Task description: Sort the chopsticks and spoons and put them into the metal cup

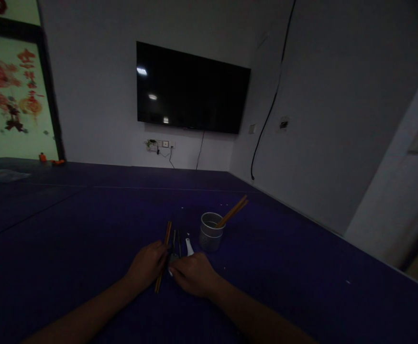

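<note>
My left hand (147,263) lies across a pair of wooden chopsticks (168,232), its fingers closed at the lower part of two slim metal utensils (179,243). From the other side my right hand (196,274) meets it with curled fingers, close over the utensils' lower ends. Those ends are mostly hidden and dim, so what each hand grips is unclear. A white spoon handle (189,246) sticks out past my right knuckles. Just beyond stands a perforated metal utensil holder (211,239) with more wooden chopsticks (232,211) leaning out to the right.
A dark purple surface (87,229) spreads to the walls, with small white specks on it. At the far left are a plastic sheet (3,176) and orange objects (43,157). A television (191,91) hangs on the wall, and a black cable (266,126) dangles at right.
</note>
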Available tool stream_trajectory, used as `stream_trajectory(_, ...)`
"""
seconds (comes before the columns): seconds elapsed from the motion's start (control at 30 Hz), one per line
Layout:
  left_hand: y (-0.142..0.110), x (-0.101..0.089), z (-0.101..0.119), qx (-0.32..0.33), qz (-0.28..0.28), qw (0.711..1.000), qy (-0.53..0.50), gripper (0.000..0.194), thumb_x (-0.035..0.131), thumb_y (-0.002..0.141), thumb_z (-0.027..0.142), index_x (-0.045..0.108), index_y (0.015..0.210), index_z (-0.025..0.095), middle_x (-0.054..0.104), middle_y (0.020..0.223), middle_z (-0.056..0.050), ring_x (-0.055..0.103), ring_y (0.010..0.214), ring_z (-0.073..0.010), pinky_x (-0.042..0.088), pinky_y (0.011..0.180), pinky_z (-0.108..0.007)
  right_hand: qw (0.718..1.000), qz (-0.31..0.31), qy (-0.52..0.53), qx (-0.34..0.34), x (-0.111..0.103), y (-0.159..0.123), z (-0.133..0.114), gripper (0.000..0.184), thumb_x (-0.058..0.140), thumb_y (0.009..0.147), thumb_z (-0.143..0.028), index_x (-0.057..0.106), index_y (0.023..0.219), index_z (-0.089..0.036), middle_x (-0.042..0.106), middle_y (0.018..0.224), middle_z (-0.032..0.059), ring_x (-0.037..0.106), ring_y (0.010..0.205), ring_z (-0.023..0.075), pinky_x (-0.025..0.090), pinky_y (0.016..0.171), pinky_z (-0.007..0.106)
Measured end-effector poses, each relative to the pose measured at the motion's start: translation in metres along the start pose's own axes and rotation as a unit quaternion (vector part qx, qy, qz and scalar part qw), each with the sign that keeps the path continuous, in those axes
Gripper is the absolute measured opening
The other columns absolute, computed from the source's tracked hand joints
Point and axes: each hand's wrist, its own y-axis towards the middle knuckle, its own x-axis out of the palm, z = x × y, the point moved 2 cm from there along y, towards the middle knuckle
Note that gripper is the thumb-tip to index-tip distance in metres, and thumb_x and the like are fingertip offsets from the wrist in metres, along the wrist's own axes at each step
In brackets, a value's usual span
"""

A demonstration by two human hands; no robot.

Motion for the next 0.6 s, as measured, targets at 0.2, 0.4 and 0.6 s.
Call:
stream_trajectory(0.2,0.0,0.0021,-0.0009,0.016,-0.024,1.0,0.011,0.032,0.034,0.087,0.013,0.063,0.1,0.021,0.063,0.088,-0.006,0.06,0.085,-0.0183,0.045,0.073,-0.027,1.0,0.004,0.005,0.002,-0.0012,-0.0005,0.0001,0.026,0.039,0.093,-0.029,0.062,0.087,-0.019,0.071,0.08,0.0034,0.067,0.067,0.0171,0.041,0.056,0.023)
stream_trajectory(0.4,-0.0005,0.0008,0.0007,0.02,-0.025,0.999,0.014,0.03,0.033,0.087,0.013,0.062,0.095,0.018,0.062,0.089,-0.007,0.06,0.083,-0.0185,0.044,0.072,-0.027,1.0,-0.007,-0.004,0.007,-0.0054,0.0001,-0.0015,0.026,0.039,0.093,-0.03,0.062,0.086,-0.019,0.072,0.081,0.003,0.067,0.067,0.0167,0.041,0.054,0.023)
stream_trajectory(0.6,-0.0009,0.0005,0.0008,0.017,-0.018,0.999,0.026,0.026,0.034,0.088,0.014,0.059,0.085,0.019,0.062,0.084,-0.005,0.059,0.08,-0.0173,0.044,0.071,-0.027,1.0,-0.02,-0.009,0.006,-0.008,0.0004,-0.0031,0.027,0.039,0.093,-0.029,0.062,0.084,-0.018,0.072,0.084,0.0025,0.068,0.07,0.0167,0.042,0.056,0.023)
